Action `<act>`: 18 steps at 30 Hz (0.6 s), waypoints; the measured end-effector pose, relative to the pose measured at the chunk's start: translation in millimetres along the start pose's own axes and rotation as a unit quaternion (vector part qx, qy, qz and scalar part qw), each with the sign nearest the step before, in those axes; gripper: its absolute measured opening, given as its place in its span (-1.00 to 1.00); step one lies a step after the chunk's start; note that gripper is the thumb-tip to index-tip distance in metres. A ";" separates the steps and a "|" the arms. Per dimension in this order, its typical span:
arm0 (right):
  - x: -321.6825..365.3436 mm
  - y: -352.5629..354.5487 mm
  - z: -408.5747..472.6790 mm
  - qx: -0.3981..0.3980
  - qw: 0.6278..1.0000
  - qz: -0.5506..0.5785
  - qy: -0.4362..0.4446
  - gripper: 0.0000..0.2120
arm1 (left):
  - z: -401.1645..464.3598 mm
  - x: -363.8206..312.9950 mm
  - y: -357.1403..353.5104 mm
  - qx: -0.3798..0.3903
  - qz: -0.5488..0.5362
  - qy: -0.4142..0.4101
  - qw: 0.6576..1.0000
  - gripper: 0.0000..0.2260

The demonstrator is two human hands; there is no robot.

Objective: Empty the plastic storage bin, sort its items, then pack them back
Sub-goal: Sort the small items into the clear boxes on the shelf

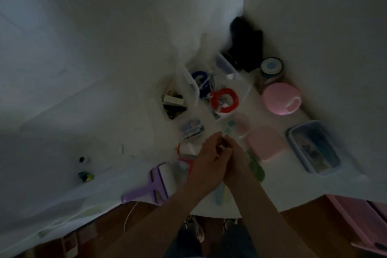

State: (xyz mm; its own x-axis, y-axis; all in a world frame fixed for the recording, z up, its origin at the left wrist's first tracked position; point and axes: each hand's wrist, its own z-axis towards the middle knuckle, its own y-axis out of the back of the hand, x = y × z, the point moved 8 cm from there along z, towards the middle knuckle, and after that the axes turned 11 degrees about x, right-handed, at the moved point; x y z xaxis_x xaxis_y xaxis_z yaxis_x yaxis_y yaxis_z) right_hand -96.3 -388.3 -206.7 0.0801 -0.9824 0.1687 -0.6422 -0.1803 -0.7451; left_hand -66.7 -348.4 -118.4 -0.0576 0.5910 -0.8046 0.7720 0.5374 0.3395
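Meeting over the white table [104,111], the left hand [209,159] and right hand [236,159] curl together around something small; what they pinch cannot be told. Beyond them sits the clear plastic bin [193,86], with red coil [224,100] and blue coil [199,80] inside.

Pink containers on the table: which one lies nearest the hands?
The flat rectangular pink box, just right of the right hand. The round pink lidded bowl sits farther back by the wall.
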 end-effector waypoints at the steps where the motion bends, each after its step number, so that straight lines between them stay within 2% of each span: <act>1: -1.4 -4.0 7.9 0.001 1.000 -0.001 -0.007 -0.65 | -2.5 -3.5 8.1 -0.014 0.020 -0.020 1.000 -0.64; 4: -5.7 -25.5 24.6 0.009 0.999 0.013 -0.032 -0.66 | 0.0 -1.3 40.7 -0.114 0.128 -0.066 0.983 -0.68; 6: -4.7 -35.5 32.3 -0.006 1.000 0.000 -0.020 -0.77 | 12.5 12.2 61.3 -0.164 0.197 -0.058 0.965 -0.68; 7: -3.4 -38.8 36.3 -0.016 1.000 -0.011 -0.010 -0.84 | 20.6 20.1 68.2 -0.159 0.200 -0.044 0.966 -0.67; 11: -5.1 -33.9 63.5 -0.065 0.990 -0.123 -0.015 -0.88 | 45.9 48.1 75.6 -0.093 0.187 0.031 0.977 -0.64; 13: -1.1 -25.5 73.0 -0.094 0.979 -0.176 -0.030 -0.88 | 48.6 57.7 79.3 -0.115 0.172 0.045 0.977 -0.66; 15: 3.7 -17.5 75.6 -0.110 0.969 -0.219 -0.040 -0.88 | 46.4 60.8 85.9 -0.173 0.177 0.025 0.969 -0.76; 17: 12.9 -11.6 77.1 -0.124 0.959 -0.253 -0.008 -0.89 | 49.1 60.7 90.7 -0.210 0.206 0.000 0.956 -0.69; 18: 20.2 -11.4 77.9 -0.133 0.946 -0.296 0.021 -0.88 | 55.4 62.3 91.4 -0.205 0.228 -0.006 0.952 -0.63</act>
State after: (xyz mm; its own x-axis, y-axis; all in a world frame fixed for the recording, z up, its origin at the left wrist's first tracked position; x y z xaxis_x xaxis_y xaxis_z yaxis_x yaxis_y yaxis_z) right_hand -28.0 -409.9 -245.1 0.4581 -0.7092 0.5359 -0.6638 -0.6739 -0.3243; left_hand 35.4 -295.8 -164.5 0.2343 0.8133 -0.5326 0.4036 0.4171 0.8144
